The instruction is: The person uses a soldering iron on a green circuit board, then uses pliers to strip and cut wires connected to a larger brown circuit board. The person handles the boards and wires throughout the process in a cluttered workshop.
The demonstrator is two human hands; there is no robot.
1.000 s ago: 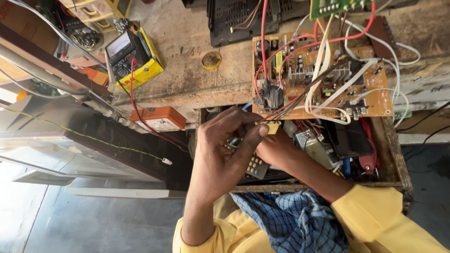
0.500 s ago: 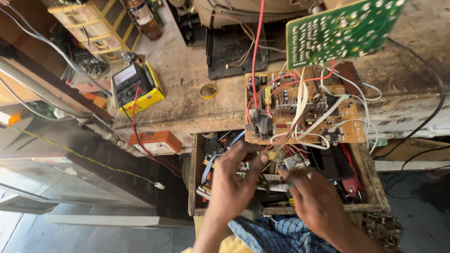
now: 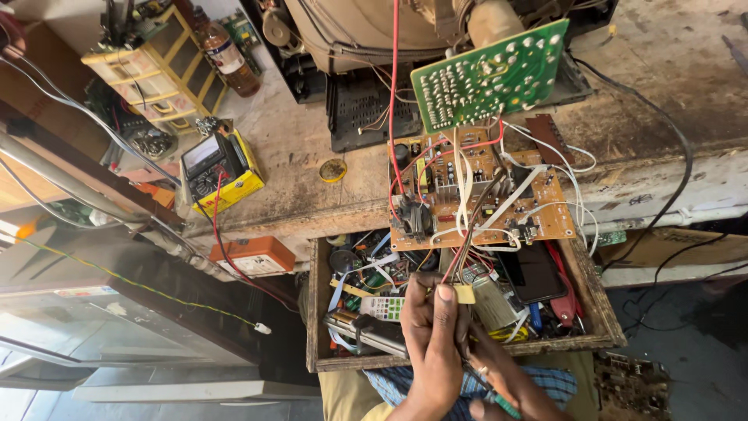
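left hand (image 3: pixel 431 331) pinching wire bundle (image 3: pixel 467 243) at yellow connector (image 3: pixel 465 293), now lower over open drawer (image 3: pixel 604 312) vs 1 s ago | right hand (image 3: pixel 506 382) dropped below it, grip hidden, cannot tell | bundle runs up to brown circuit board (image 3: pixel 538 218) on bench edge | green board (image 3: pixel 487 78) newly in view

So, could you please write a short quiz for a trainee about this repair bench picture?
1. True or false: the left hand pinches a bundle of thin wires that runs up to the brown circuit board.
2. Where does the yellow multimeter lie? A) in the wooden drawer B) on the bench top C) on the floor
3. Fill in: the open wooden drawer sits directly ____ the brown circuit board.

Key: 1 true; 2 B; 3 below. The right hand stays low, holding a thin tool.
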